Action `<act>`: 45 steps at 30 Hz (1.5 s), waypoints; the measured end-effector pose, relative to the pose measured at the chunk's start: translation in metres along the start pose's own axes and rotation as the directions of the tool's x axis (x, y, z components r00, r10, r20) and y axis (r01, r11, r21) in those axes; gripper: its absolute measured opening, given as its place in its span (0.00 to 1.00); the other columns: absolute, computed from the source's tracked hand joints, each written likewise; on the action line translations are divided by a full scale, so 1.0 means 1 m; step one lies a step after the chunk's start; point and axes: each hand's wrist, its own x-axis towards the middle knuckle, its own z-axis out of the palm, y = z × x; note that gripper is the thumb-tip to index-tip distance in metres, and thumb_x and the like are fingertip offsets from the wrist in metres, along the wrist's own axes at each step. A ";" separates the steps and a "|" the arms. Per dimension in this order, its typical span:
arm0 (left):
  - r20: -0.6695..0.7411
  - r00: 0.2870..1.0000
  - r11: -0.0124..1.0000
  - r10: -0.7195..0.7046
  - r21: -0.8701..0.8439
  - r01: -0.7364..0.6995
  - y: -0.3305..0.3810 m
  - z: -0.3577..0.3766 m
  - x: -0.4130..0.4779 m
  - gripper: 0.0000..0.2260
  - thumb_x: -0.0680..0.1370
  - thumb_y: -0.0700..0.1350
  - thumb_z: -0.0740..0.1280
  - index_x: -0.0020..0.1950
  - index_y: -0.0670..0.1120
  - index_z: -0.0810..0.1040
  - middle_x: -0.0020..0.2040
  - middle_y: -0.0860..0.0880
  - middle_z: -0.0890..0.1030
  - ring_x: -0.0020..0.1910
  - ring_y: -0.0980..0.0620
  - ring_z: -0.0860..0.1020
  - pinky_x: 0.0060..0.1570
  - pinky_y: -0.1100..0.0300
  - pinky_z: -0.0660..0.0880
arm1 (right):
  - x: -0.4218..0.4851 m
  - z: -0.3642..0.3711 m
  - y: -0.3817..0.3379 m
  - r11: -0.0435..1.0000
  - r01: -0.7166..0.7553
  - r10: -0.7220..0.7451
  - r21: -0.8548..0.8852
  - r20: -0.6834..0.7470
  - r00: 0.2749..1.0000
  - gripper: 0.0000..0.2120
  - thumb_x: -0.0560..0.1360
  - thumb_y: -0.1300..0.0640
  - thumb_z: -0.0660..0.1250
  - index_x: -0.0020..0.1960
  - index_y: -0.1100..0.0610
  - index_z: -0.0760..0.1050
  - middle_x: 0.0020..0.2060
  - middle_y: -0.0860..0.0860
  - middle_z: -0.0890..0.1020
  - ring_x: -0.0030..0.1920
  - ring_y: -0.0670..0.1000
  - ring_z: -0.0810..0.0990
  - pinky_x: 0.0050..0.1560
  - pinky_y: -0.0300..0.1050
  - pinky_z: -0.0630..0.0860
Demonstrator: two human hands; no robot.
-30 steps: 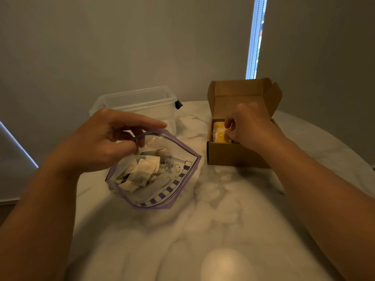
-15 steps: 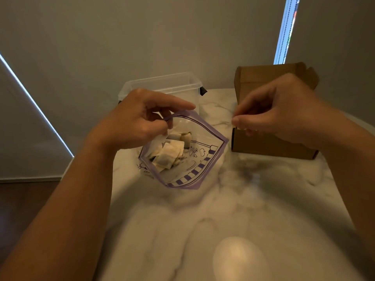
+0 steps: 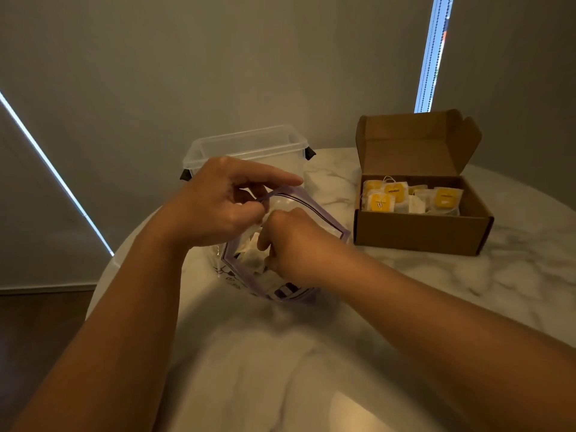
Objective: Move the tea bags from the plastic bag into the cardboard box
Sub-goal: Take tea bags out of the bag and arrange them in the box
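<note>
A clear plastic bag (image 3: 314, 210) with purple edging stands on the marble table, its mouth held open. My left hand (image 3: 218, 204) pinches the bag's upper rim. My right hand (image 3: 293, 244) reaches into the bag's mouth, fingers curled among the pale tea bags (image 3: 252, 260) inside; whether it grips one is hidden. At the right stands the open cardboard box (image 3: 420, 229), lid up, with several tea bags with yellow tags (image 3: 392, 194) lying in it.
An open, clear plastic container (image 3: 249, 148) with black clips stands just behind the bag. The round marble table (image 3: 467, 291) drops off close to the left of the bag. Grey blinds hang behind.
My right hand has left the box, crossed leftward and gone down into the plastic bag. My left hand keeps hold of the bag's rim. The box's contents are now uncovered.
</note>
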 end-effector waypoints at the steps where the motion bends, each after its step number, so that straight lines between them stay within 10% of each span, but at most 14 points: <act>1: 0.001 1.000 1.000 0.000 0.007 0.000 0.000 0.000 0.000 0.24 0.69 0.37 0.62 0.64 0.51 0.80 0.58 0.54 0.82 0.50 0.52 0.82 0.45 0.53 0.82 | 0.006 0.003 -0.001 1.000 -0.017 0.016 -0.007 -0.009 1.000 0.16 0.76 0.63 0.67 0.64 0.58 0.74 0.56 0.56 0.78 0.52 0.55 0.78 0.55 0.49 0.78; 16: 0.000 1.000 1.000 -0.013 -0.001 0.013 -0.001 0.000 0.001 0.25 0.69 0.37 0.62 0.64 0.52 0.80 0.57 0.55 0.82 0.48 0.53 0.81 0.45 0.55 0.81 | 0.026 0.025 0.002 0.987 -0.128 0.120 -0.093 -0.088 0.989 0.05 0.78 0.62 0.63 0.50 0.57 0.67 0.35 0.51 0.66 0.35 0.50 0.68 0.41 0.44 0.67; 26: -0.008 1.000 1.000 -0.006 -0.019 0.005 0.000 -0.001 0.001 0.21 0.71 0.43 0.63 0.63 0.53 0.80 0.56 0.55 0.83 0.49 0.54 0.82 0.45 0.56 0.82 | -0.025 -0.001 0.006 1.000 0.005 -0.006 -0.005 -0.269 0.963 0.03 0.75 0.60 0.69 0.48 0.57 0.80 0.44 0.52 0.80 0.44 0.52 0.78 0.47 0.49 0.79; 34: -0.005 1.000 0.999 -0.008 -0.043 0.008 -0.001 0.002 0.001 0.23 0.70 0.37 0.63 0.62 0.54 0.81 0.53 0.57 0.83 0.46 0.52 0.82 0.42 0.57 0.82 | -0.055 -0.043 0.036 0.936 0.010 0.090 0.352 -0.267 0.959 0.04 0.71 0.59 0.76 0.43 0.51 0.83 0.35 0.44 0.83 0.36 0.42 0.82 0.39 0.40 0.82; 45: 0.000 1.000 0.998 0.017 -0.054 -0.017 0.000 0.001 0.002 0.22 0.68 0.48 0.61 0.61 0.55 0.80 0.52 0.58 0.83 0.46 0.52 0.82 0.41 0.58 0.81 | -0.049 -0.027 0.027 0.981 0.112 -0.049 0.158 -0.357 0.933 0.16 0.76 0.58 0.70 0.63 0.52 0.79 0.53 0.52 0.84 0.52 0.49 0.83 0.55 0.43 0.80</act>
